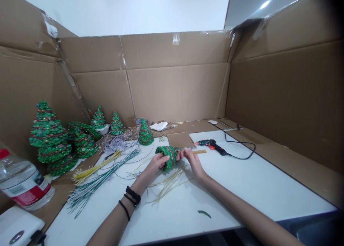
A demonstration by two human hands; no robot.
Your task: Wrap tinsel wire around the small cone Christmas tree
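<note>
A small green tinsel Christmas tree with reddish trim is tipped on its side above the white tabletop, its wide base toward the left. My left hand grips it by the base, thumb on the outside. At the narrow end, my right hand has its fingers pinched around the tip, and a tan stick sticks out to the right past those fingers. Whether the stick is joined to the tree is hidden. Loose yellow strands lie just below both hands.
A black and orange glue gun lies right, its cable curling behind. Bundles of yellow wires and green wires lie left. Finished-looking trees, a water bottle and a white box line the left side. Cardboard walls enclose the table.
</note>
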